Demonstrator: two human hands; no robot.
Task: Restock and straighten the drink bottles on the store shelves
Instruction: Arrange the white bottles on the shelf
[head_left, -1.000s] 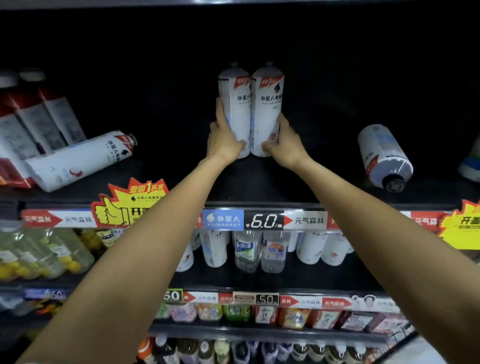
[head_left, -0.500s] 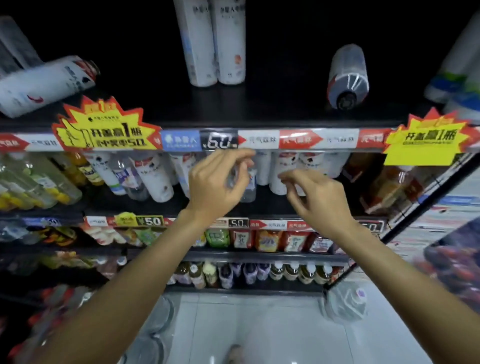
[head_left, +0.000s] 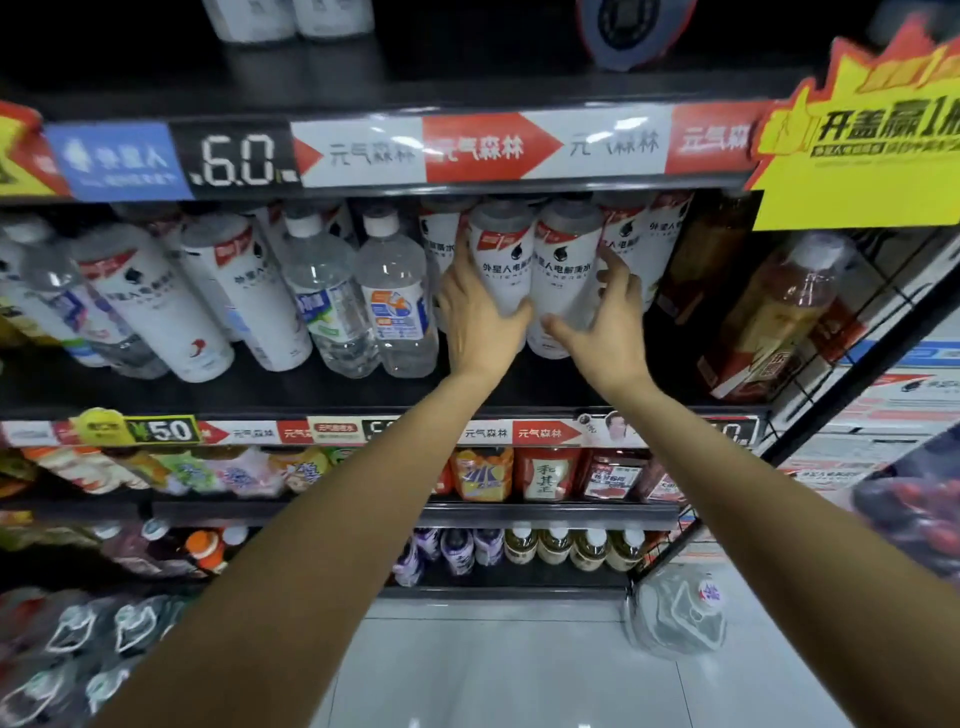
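Observation:
Two white electrolyte-drink bottles stand side by side on the second shelf (head_left: 260, 400). My left hand (head_left: 480, 317) grips the left white bottle (head_left: 501, 260) around its lower half. My right hand (head_left: 605, 317) wraps around the right white bottle (head_left: 566, 265), fingers spread along its right side. More white bottles of the same brand (head_left: 644, 239) stand just behind and to the right. On the top shelf, only the bases of two upright white bottles (head_left: 291, 18) and one bottle lying on its side (head_left: 631, 31) show.
Clear water bottles (head_left: 395, 306) stand left of my hands, and white bottles (head_left: 156, 306) lean further left. Amber bottles (head_left: 779, 312) sit at the right end by a wire rack. Pouches and small bottles fill the lower shelves. A plastic-wrapped jug (head_left: 680, 613) sits on the floor.
My hands let go of the two bottles on the top shelf, dropped to the second shelf and took hold of two white bottles there. My view tilted down.

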